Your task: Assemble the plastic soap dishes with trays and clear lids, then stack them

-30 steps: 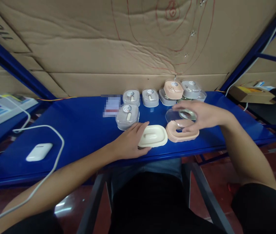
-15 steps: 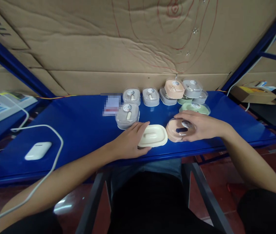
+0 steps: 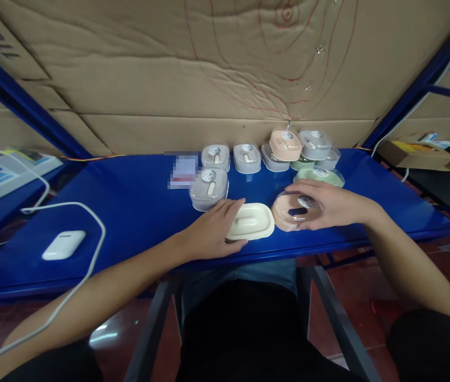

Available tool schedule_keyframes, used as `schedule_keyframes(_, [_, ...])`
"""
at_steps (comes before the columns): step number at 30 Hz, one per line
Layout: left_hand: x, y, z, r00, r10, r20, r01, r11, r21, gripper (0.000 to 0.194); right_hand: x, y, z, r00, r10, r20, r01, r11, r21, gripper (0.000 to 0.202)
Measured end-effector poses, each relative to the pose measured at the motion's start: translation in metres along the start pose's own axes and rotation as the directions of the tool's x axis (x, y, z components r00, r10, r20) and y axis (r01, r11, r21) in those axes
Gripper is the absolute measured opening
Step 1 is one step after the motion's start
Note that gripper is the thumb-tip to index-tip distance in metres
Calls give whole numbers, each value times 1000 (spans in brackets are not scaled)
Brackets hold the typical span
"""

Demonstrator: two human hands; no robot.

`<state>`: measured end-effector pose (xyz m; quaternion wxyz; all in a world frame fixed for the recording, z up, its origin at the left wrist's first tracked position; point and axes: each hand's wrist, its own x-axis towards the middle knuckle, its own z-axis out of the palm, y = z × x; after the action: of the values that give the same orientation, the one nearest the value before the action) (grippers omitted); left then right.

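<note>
My left hand (image 3: 219, 228) grips the left end of a cream oval dish (image 3: 253, 222) with a raised ridge in its middle, thumb in front and fingers behind. Right beside it, my right hand (image 3: 324, 204) is wrapped round a peach container (image 3: 286, 217) with a clear lid, a round sticker and a dark tab on top. The two pieces stand close together near the table's front edge. Behind my right hand is a green container (image 3: 318, 175), partly covered by it. A grey lidded container (image 3: 209, 188) with a cream tab sits just behind my left hand.
Farther back stand more lidded containers, two grey ones (image 3: 247, 158) apart and a stacked group with a peach one (image 3: 285, 145) on top. A white case (image 3: 64, 245) and white cable (image 3: 97, 223) lie on the blue table (image 3: 141, 183) at left. Cardboard (image 3: 149, 85) walls the back.
Both hands keep their grip on the cream dish and the peach container. The whole view has shifted very slightly; nothing else has visibly moved.
</note>
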<state>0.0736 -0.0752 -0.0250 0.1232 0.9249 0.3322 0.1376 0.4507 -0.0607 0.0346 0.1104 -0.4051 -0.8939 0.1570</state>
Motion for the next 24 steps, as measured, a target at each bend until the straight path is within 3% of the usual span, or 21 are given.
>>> schedule_keyframes(24, [0,0,-1,1000,12,8,-12,1000,11,89,3,0,4,1000,-10,10,10,1000,20,91])
